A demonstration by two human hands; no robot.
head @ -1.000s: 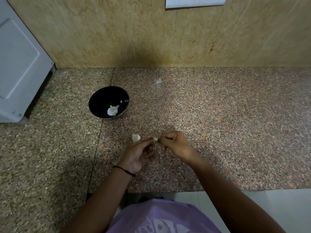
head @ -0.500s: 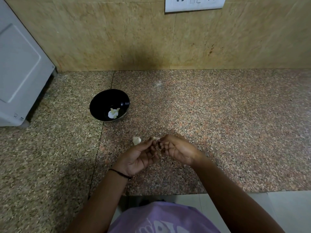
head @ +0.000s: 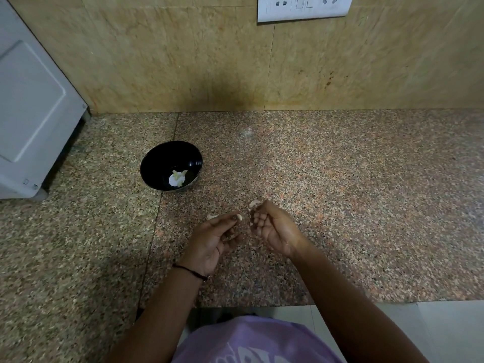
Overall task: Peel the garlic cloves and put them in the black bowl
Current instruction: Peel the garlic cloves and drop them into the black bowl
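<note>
1. The surface (head: 353,210) in front of me is speckled pink-and-grey granite, with a dark seam (head: 167,163) running toward me left of centre.
2. Behind it, the wall (head: 170,56) is tan marbled tile, with a dark smudge (head: 222,94) just above the surface's back edge.
3. A white socket plate (head: 303,9) sits high on the wall.
4. A white appliance (head: 31,113) stands at my left.
5. Pale floor tiles (head: 440,334) show below the surface's front edge.
6. The light is dim and soft.

Speckled granite counter (head: 340,205), black bowl (head: 162,162) left of centre, white appliance (head: 31,113) far left, pale garlic piece (head: 210,217) nearer front edge
</note>
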